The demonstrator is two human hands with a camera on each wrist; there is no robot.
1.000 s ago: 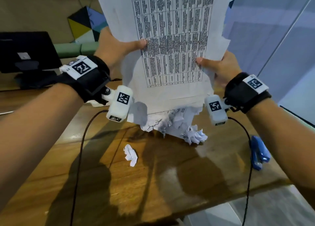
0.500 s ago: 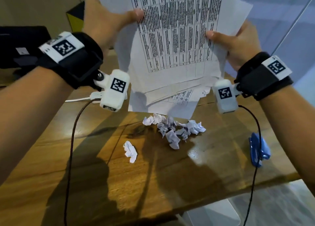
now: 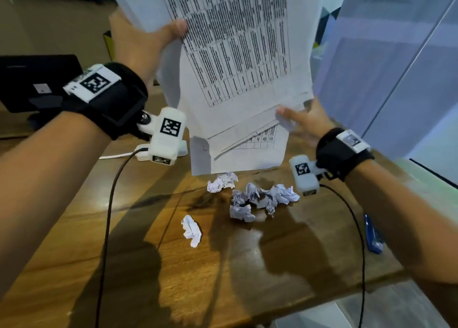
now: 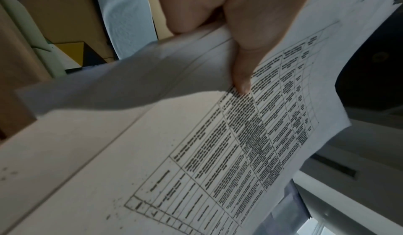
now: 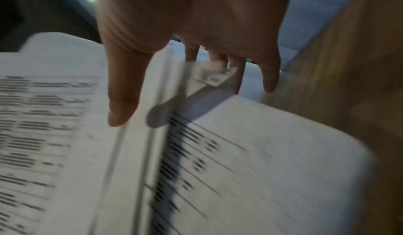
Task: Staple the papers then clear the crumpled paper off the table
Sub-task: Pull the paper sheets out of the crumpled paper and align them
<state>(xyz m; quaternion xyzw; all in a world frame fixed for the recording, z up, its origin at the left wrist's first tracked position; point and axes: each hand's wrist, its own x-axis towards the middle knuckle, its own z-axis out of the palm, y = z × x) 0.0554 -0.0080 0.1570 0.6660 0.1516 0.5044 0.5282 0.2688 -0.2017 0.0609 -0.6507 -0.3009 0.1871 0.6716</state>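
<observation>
The papers (image 3: 238, 80) hang upright above the tabletop (image 3: 173, 265), left hand (image 3: 146, 45) pinching their left edge, right hand (image 3: 307, 122) loose-fingered at the lower right corner — nearer the stapler (image 3: 371, 236), which lies lengthwise by that forearm.

**Head view: sheets held above table**

I see my left hand (image 3: 138, 42) pinching the papers (image 3: 238, 62) at their left edge, thumb on the print. My right hand (image 3: 306, 123) meets the lower right corner, fingers straight. Below lie crumpled paper (image 3: 257, 199), one wad (image 3: 192, 230) apart, and a blue stapler (image 3: 373, 238) on the wooden table (image 3: 173, 278).
</observation>
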